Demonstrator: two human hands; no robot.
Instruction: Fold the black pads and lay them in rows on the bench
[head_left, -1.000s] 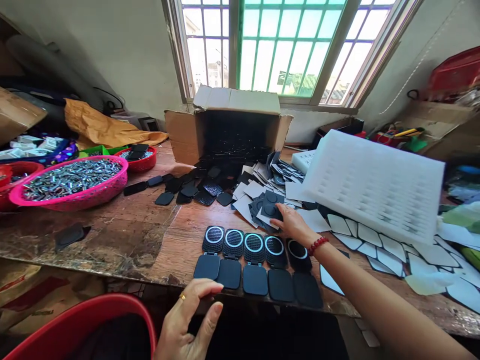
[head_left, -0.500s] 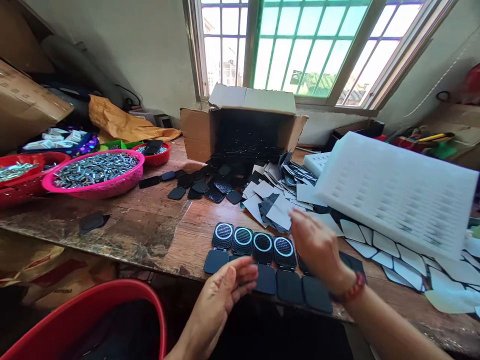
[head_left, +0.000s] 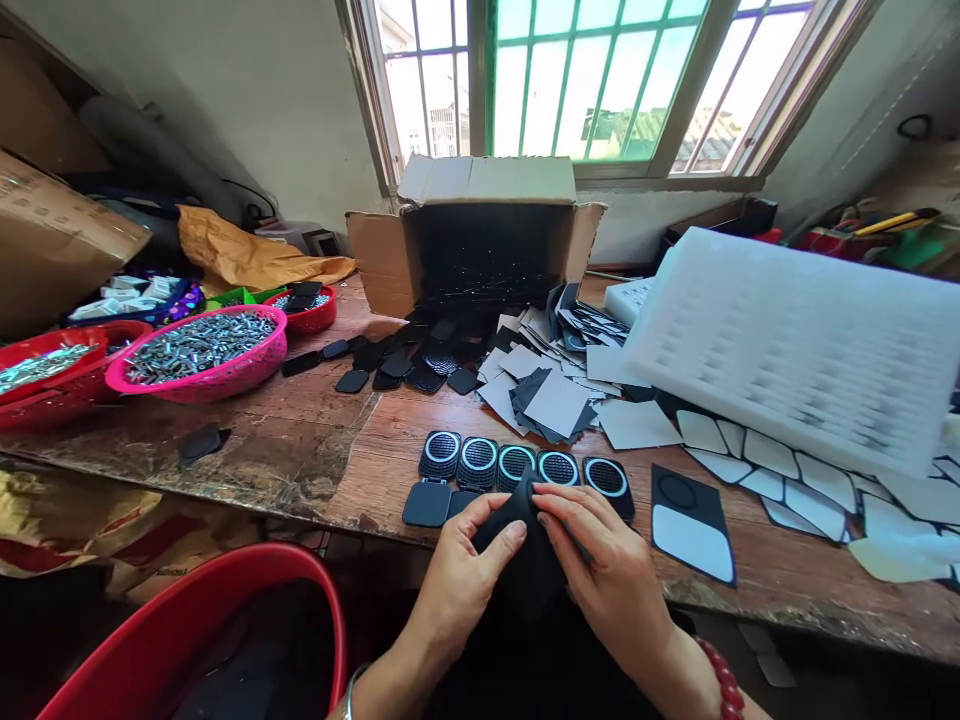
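Note:
Both my hands grip a thin black sheet point(head_left: 531, 570), bent upward between them at the table's front edge. My left hand point(head_left: 461, 575) pinches its left side with thumb and fingers. On the opposite side the fingers of my right hand point(head_left: 619, 565) press against it. Just beyond lies a row of several black hinged pieces point(head_left: 439, 455), each with a pale ring on a ribbed face and a flat square flap. The sheet and my hands hide some of the flaps. To the right rests a black card point(head_left: 691, 525) with a ring outline and a white rounded panel.
An open cardboard box point(head_left: 381, 262) stands at the back, black flat parts spilling out. Grey and black cards point(head_left: 556, 402) lie piled beside a white foam block point(head_left: 795, 350). Left are a pink basket point(head_left: 196, 388) of metal pins and a red tub point(head_left: 339, 610) below the edge.
My right hand has come down and left from near the card pile. My hands have drawn together, and the black sheet is now held between them.

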